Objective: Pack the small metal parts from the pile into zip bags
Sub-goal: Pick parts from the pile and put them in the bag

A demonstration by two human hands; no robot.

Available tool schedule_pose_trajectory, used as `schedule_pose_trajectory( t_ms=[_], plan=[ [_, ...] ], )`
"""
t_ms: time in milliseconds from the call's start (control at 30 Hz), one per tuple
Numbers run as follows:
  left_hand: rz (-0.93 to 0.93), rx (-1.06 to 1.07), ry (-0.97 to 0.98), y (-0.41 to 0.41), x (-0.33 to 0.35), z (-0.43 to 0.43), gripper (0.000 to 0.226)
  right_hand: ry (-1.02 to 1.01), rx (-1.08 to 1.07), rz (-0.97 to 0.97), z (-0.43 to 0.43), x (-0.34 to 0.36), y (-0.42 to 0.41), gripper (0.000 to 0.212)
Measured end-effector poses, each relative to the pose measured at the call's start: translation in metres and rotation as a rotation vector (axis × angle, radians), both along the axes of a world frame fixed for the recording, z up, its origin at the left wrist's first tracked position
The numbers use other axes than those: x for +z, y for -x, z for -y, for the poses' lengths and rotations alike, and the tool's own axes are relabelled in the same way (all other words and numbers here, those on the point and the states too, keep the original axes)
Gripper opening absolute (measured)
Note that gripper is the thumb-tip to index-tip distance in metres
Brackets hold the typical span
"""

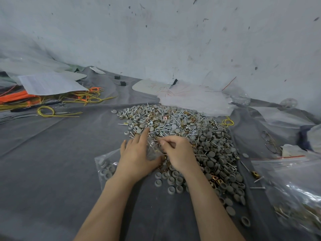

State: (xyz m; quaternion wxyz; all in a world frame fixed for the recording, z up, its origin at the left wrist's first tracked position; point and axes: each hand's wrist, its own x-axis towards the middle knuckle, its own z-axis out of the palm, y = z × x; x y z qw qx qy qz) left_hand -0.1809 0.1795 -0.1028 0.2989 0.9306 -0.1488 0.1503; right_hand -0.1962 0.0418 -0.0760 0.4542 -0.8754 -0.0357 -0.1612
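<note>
A big pile of small parts (189, 134) lies on grey cloth: silver screws, grey round caps and brass-coloured clips. At the pile's near left edge my left hand (135, 155) holds a small clear zip bag (152, 150), fingers stretched toward the screws. My right hand (177, 152) is beside it, fingertips pinching something small at the bag's mouth; what it pinches is too small to tell. A second clear bag (106, 168) with grey caps inside lies flat under my left wrist.
A large clear bag of packed parts (295, 193) lies at the right. Loose white plastic bags (196, 98) sit behind the pile. Orange and yellow wires (52, 100) and a paper sheet (48, 84) lie at the left. A stained wall rises behind.
</note>
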Motion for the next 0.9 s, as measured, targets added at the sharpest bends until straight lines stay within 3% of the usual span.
schedule_pose_trajectory(
  t_ms=[233, 433, 500, 633, 733, 900],
  plan=[
    [0.041, 0.004, 0.033, 0.001, -0.001, 0.003, 0.094, -0.179, -0.169, 0.062, 0.002, -0.002, 0.0, 0.014],
    [0.041, -0.002, 0.057, 0.002, 0.0, 0.003, 0.088, -0.227, 0.082, -0.037, -0.009, -0.001, 0.0, 0.022],
    [0.034, 0.013, 0.057, 0.003, 0.001, 0.002, 0.088, -0.21, 0.079, -0.015, -0.009, -0.002, 0.001, 0.026],
    [0.026, 0.06, 0.069, 0.004, 0.003, 0.003, 0.085, 0.172, -0.154, 0.133, -0.005, -0.006, 0.001, 0.023],
    [0.032, 0.12, 0.118, 0.005, 0.005, 0.004, 0.08, 0.479, -0.171, 0.05, -0.005, -0.013, 0.001, 0.021],
    [0.034, 0.181, 0.194, 0.005, 0.006, 0.004, 0.074, 0.654, -0.191, -0.089, -0.011, -0.016, 0.001, 0.025]
  ],
)
